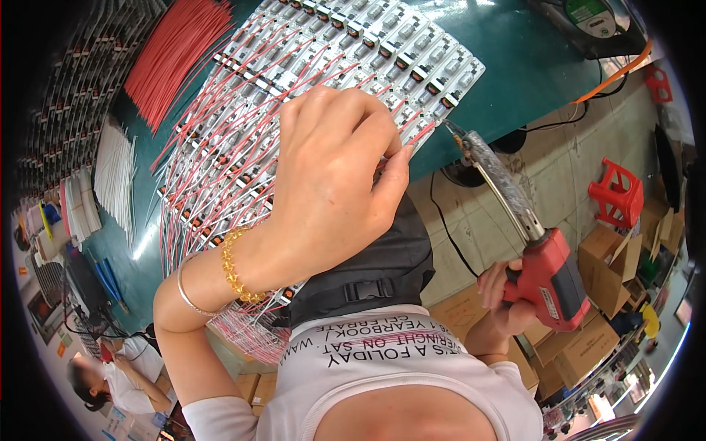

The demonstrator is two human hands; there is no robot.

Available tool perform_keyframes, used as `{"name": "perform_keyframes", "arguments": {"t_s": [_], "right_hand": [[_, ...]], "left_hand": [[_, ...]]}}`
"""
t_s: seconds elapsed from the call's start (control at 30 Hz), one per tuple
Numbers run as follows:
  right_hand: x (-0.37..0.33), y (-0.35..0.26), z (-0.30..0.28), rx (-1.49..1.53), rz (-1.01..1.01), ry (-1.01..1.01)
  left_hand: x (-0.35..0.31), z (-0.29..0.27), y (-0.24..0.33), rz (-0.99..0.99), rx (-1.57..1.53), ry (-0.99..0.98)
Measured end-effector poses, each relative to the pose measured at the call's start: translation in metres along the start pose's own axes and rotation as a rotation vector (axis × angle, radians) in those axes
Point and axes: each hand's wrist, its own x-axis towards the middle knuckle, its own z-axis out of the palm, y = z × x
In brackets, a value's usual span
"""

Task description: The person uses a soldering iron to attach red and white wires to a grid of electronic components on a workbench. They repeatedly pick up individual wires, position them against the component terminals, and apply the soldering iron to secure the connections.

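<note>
My left hand (334, 165) is over a large panel of small circuit boards (401, 44), its fingers curled and pinched around a red wire (420, 135). The wire's far end meets the panel's right edge. In my right hand (506, 300) is a red and black soldering gun (551, 283), gripped by its handle. Its long, grey-crusted barrel slants up to the left, and the tip (450, 126) is at the panel's corner, close to the wire's end. Many red and white wires stick out from the boards to the left of my hand.
A bundle of red wires (176, 59) and a bundle of white wires (115, 173) lie on the green table (515, 81). More board panels (66, 110) stand at the far left. Right of the table are a red stool (616, 192) and cardboard boxes (588, 349). Another person (132, 375) sits lower left.
</note>
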Motion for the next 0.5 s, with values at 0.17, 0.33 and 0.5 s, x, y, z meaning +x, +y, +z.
{"name": "perform_keyframes", "arguments": {"t_s": [0.17, 0.33, 0.5], "right_hand": [[0.020, -0.018, 0.025, -0.041, -0.110, -0.121], [0.024, -0.022, 0.035, -0.075, -0.102, -0.098], [0.032, -0.021, 0.045, -0.012, -0.162, -0.082]], "left_hand": [[-0.001, 0.003, 0.001, 0.008, 0.006, 0.006], [-0.002, 0.003, 0.000, -0.014, 0.008, 0.026], [0.000, -0.001, 0.001, 0.039, -0.028, 0.115]]}}
